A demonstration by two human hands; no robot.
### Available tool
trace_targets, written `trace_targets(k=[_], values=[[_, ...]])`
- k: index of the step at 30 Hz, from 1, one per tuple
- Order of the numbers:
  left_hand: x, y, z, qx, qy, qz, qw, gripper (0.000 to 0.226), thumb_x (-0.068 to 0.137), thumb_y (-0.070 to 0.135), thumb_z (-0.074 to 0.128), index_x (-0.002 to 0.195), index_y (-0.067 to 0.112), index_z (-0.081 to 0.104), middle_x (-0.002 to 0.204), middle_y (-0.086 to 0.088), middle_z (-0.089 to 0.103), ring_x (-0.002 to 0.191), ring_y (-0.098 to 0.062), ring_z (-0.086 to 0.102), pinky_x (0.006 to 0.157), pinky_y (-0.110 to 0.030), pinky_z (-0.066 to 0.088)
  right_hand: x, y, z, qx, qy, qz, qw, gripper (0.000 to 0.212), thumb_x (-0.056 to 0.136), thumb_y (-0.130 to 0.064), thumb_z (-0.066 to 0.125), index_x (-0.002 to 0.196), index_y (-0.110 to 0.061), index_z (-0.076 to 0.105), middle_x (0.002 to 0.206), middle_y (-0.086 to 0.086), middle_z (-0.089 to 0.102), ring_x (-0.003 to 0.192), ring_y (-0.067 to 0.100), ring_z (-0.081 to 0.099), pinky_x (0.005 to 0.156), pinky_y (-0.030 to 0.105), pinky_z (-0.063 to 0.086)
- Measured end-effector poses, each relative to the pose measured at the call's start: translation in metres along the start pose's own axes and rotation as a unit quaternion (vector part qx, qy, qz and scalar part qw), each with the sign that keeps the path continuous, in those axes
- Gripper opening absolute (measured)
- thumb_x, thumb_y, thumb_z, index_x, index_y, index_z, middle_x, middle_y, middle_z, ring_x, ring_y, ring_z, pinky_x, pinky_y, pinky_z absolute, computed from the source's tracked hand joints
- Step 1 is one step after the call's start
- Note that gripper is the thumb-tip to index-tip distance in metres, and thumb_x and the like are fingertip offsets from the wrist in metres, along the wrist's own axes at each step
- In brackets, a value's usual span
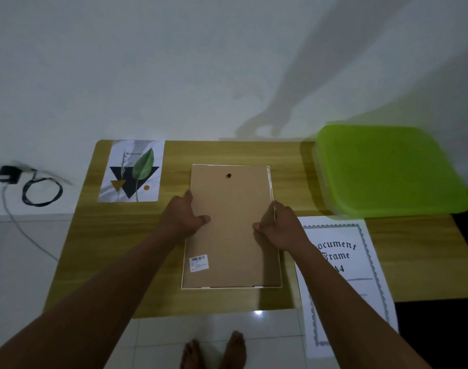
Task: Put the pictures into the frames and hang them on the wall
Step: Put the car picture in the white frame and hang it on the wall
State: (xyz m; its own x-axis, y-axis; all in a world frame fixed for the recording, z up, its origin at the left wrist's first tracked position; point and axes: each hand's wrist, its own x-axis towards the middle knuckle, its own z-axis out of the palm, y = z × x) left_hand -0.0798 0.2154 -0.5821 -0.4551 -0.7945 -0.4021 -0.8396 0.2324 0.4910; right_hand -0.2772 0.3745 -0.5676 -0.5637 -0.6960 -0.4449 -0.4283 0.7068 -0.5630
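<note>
The task appears to be at an early stage: the frame [227,198] lies face down on the table [174,155], the leaf picture [133,171] lies loose to its left, and nothing hangs on the visible wall. The left hand [183,217] grips the frame's left edge and the right hand [278,227] its right edge, thumbs pressed on the backing.

Face-down frame [228,209] lies between leaf picture [131,171] and certificate [359,265].
</note>
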Motion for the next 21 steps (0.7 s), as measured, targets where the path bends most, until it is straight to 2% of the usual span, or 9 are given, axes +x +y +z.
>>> trace_targets(k=[2,6,11,13,16,19,21], values=[[0.004,-0.002,-0.001,0.014,-0.009,0.000,1.000,0.108,0.066,0.047,0.083,0.149,0.007,0.026,0.124,-0.019,0.056,0.110,-0.033,0.057,0.088,-0.043,0.053,0.006,0.001,-0.001,0.007,0.003,-0.004,1.000,0.066,0.082,-0.036,0.076,0.134,-0.010,0.046,0.128,0.010,0.050,0.115,0.027,0.051,0.092,0.033,0.042],[0.008,0.001,-0.002,0.033,-0.013,-0.013,0.999,0.113,0.060,0.042,0.088,0.149,0.010,0.026,0.128,-0.017,0.053,0.114,-0.033,0.055,0.089,-0.043,0.051,0.015,0.001,-0.003,0.010,0.014,-0.018,1.000,0.062,0.081,-0.029,0.078,0.131,-0.007,0.048,0.125,0.009,0.052,0.114,0.026,0.052,0.087,0.030,0.042],[0.008,0.000,-0.002,0.013,-0.005,-0.023,1.000,0.104,0.054,0.051,0.085,0.139,0.015,0.037,0.123,-0.012,0.058,0.107,-0.030,0.058,0.084,-0.044,0.054,0.022,0.002,-0.004,0.024,0.016,-0.022,0.999,0.056,0.078,-0.021,0.080,0.124,-0.009,0.049,0.119,0.008,0.058,0.105,0.024,0.054,0.085,0.032,0.045],[0.011,0.000,-0.001,-0.014,0.012,-0.024,1.000,0.092,0.064,0.061,0.074,0.136,0.017,0.040,0.123,-0.009,0.060,0.108,-0.029,0.059,0.086,-0.043,0.053,0.025,0.001,-0.007,0.021,0.000,-0.021,1.000,0.057,0.079,-0.017,0.080,0.127,-0.009,0.050,0.123,0.009,0.058,0.110,0.026,0.055,0.086,0.030,0.045],[0.017,0.002,0.000,0.015,0.029,-0.026,0.999,0.078,0.085,0.057,0.060,0.145,0.013,0.033,0.128,-0.014,0.057,0.115,-0.032,0.055,0.088,-0.041,0.047,0.029,-0.004,-0.010,0.029,-0.013,-0.020,0.999,0.060,0.083,-0.019,0.076,0.134,-0.008,0.048,0.129,0.010,0.057,0.115,0.027,0.055,0.091,0.031,0.046],[0.021,0.005,0.000,0.054,0.027,-0.033,0.998,0.085,0.084,0.057,0.061,0.149,0.016,0.026,0.134,-0.015,0.051,0.122,-0.032,0.050,0.092,-0.041,0.045,0.030,-0.003,-0.010,0.047,0.001,-0.011,0.999,0.063,0.088,-0.030,0.072,0.140,-0.010,0.044,0.132,0.009,0.056,0.119,0.027,0.054,0.096,0.034,0.044],[0.020,0.009,0.000,0.066,0.026,-0.038,0.997,0.084,0.084,0.056,0.063,0.148,0.016,0.028,0.136,-0.015,0.048,0.123,-0.032,0.049,0.093,-0.042,0.044,0.031,-0.004,-0.008,0.048,0.007,-0.007,0.999,0.068,0.086,-0.037,0.073,0.140,-0.010,0.042,0.131,0.009,0.056,0.117,0.027,0.054,0.094,0.034,0.046]])
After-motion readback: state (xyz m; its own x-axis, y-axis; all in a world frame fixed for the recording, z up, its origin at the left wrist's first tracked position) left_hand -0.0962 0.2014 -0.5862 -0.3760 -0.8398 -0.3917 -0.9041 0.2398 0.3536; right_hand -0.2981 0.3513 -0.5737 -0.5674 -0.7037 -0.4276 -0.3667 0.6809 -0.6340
